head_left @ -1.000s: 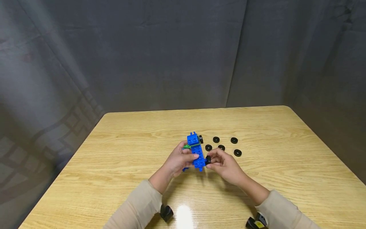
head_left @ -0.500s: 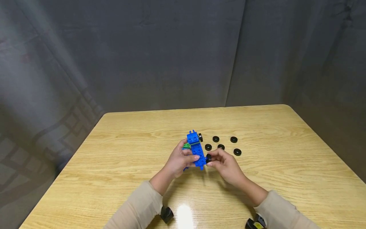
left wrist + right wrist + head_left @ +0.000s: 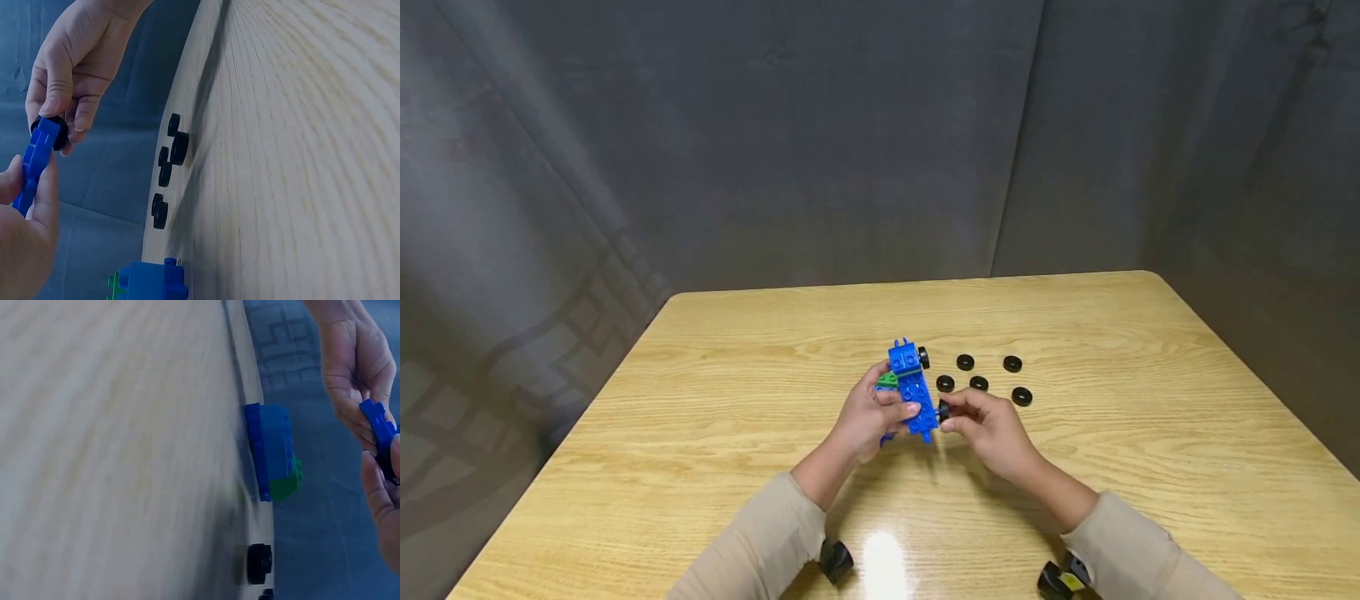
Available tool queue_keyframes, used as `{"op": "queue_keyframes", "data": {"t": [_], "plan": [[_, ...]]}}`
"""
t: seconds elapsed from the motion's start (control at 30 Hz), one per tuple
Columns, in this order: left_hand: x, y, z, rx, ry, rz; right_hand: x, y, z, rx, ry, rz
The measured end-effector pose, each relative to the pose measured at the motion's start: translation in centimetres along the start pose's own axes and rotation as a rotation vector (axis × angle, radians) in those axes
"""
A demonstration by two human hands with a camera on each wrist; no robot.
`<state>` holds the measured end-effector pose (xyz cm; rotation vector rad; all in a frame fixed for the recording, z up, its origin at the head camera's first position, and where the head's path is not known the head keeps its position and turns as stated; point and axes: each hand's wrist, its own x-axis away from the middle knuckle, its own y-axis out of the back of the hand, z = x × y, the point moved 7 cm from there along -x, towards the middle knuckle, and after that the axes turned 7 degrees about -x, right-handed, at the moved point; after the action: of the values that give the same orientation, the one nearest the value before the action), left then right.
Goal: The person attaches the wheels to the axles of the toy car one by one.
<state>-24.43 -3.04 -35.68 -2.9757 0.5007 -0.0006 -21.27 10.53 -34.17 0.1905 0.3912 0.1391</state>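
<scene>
A blue studded toy car base (image 3: pixel 916 392) is held in the air by my left hand (image 3: pixel 868 417), the thumb lying across its top. A black wheel (image 3: pixel 923 358) stands at its far right side. Close to its near right corner, my right hand (image 3: pixel 996 432) pinches another black wheel (image 3: pixel 944 411) between thumb and fingers, against a short blue axle. How far the wheel sits on the axle cannot be told. In the right wrist view, a blue-and-green brick build (image 3: pixel 275 450) stands on the table, mostly hidden behind my left hand in the head view.
Several loose black wheels (image 3: pixel 966 362) lie flat on the wooden table (image 3: pixel 737 367), beyond my right hand. Dark cloth (image 3: pixel 850 150) hangs behind the table. Black straps (image 3: pixel 837 561) show at both forearms.
Both hands keep their hold on the car base and the wheel. Between the frames, the base and hands shift only slightly in view, and the right fingers change a little around the wheel.
</scene>
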Motion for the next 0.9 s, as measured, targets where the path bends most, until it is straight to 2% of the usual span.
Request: {"op": "queue_keyframes", "data": {"t": [0.07, 0.2, 0.33, 0.53, 0.73, 0.9], "plan": [[0.0, 0.0, -0.1, -0.001, -0.004, 0.000, -0.1, 0.0, 0.2, 0.013, 0.007, 0.004], [-0.2, 0.2, 0.4, -0.006, 0.051, -0.027, -0.2, -0.1, 0.3, 0.016, -0.003, 0.020], [-0.3, 0.3, 0.8, 0.004, 0.072, -0.026, -0.3, -0.3, 0.1, 0.014, -0.016, 0.049], [-0.1, 0.4, 0.8, 0.017, 0.067, -0.016, -0.5, -0.5, -0.3, 0.030, -0.038, 0.069], [-0.1, 0.3, 1.0, -0.012, 0.062, -0.012, -0.3, -0.9, -0.7, -0.014, -0.088, 0.091], [-0.3, 0.4, 1.0, -0.030, 0.064, -0.014, -0.4, -1.1, -0.5, 0.002, -0.074, 0.101]]}}
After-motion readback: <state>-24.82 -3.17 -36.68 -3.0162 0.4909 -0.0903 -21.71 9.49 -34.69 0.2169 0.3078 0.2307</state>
